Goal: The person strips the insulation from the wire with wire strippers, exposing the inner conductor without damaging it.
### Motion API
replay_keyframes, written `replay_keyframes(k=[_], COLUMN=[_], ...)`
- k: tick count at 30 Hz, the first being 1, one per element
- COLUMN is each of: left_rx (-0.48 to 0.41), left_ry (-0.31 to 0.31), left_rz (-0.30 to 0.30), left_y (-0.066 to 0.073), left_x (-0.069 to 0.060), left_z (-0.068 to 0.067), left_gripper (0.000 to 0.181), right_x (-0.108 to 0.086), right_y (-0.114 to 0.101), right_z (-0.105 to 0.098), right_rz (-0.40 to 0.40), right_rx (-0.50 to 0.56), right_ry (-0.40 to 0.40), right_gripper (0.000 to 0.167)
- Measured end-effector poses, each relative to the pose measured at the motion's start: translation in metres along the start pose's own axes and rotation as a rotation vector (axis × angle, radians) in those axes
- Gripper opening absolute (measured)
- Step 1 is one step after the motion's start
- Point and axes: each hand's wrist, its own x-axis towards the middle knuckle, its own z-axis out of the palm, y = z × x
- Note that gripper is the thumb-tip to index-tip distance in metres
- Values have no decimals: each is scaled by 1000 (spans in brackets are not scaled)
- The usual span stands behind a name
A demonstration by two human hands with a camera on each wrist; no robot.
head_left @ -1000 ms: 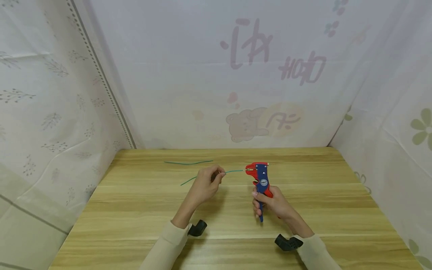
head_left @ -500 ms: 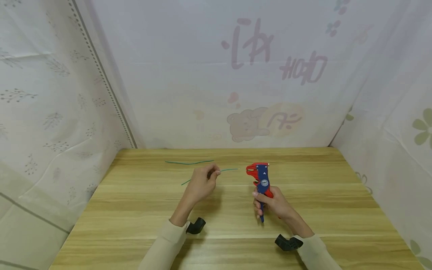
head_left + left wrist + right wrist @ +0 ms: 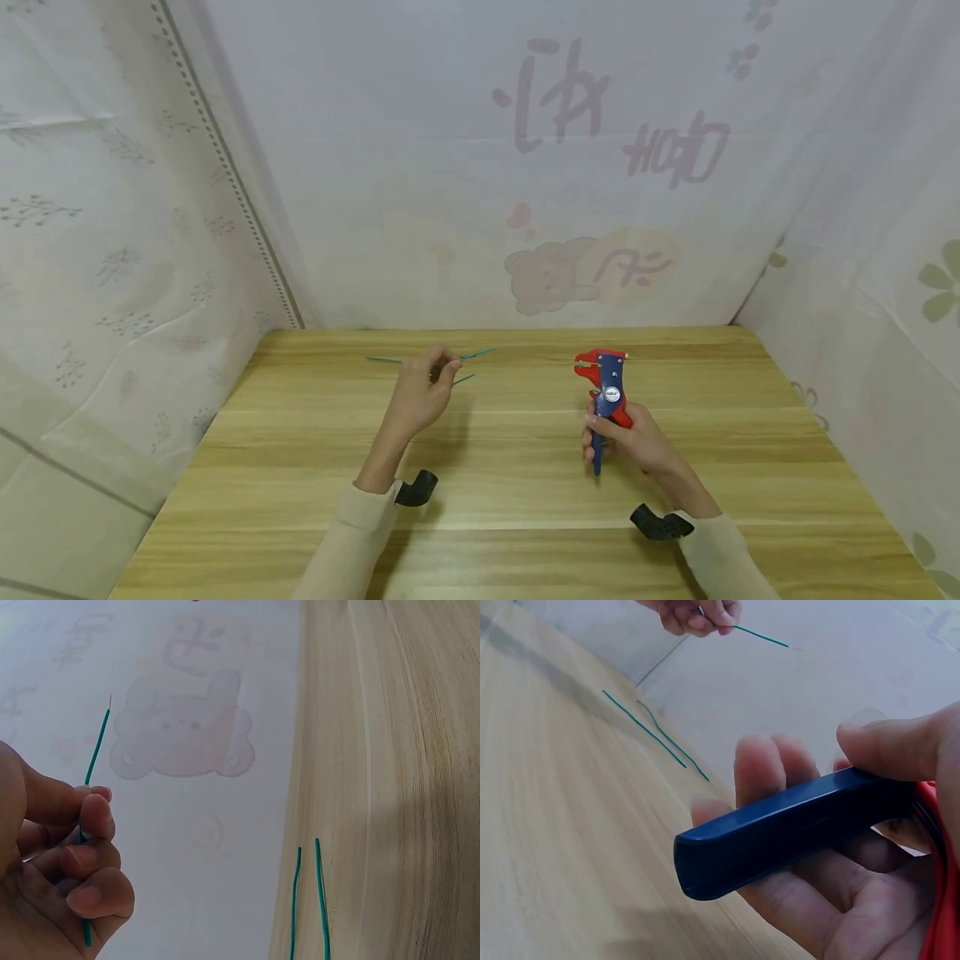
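My left hand (image 3: 420, 393) pinches a green wire (image 3: 97, 750) between thumb and index finger, raised above the table. A short bare strand shows at the wire's far end in the left wrist view. My right hand (image 3: 633, 437) grips a red and blue wire stripper (image 3: 612, 379) by its handles, with the tool's head turned left and the wire apart from it. Beyond my left hand two more green wires, one (image 3: 295, 900) and another (image 3: 322, 900), lie side by side on the tabletop, partly hidden by that hand in the head view.
The wood-grain table (image 3: 525, 492) reaches back to a pale printed curtain (image 3: 420, 208). More curtain hangs on the left and right sides. A black wrist mount (image 3: 417, 488) sits on the left cuff, and another black mount (image 3: 660, 523) on the right cuff.
The wire came out of the stripper's jaws as my left hand drew it left, then lifted it up and away. My right hand shifted slightly right and up with the stripper.
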Motion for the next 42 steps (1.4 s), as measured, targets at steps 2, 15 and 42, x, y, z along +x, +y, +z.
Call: replay_keyframes(k=[2, 15, 42], left_rx=[4, 50, 90], left_ry=[-3, -33, -156], left_rz=[-11, -46, -166], left_y=[-1, -5, -49], left_x=[0, -1, -22], left_z=[0, -9, -16], left_gripper=[10, 9, 11], right_x=[0, -1, -6], right_y=[1, 2, 30], right_z=[-2, -11, -42], right_rz=[0, 33, -3], right_rx=[-5, 9, 185], right_ry=[11, 72, 80], right_gripper=[45, 48, 41])
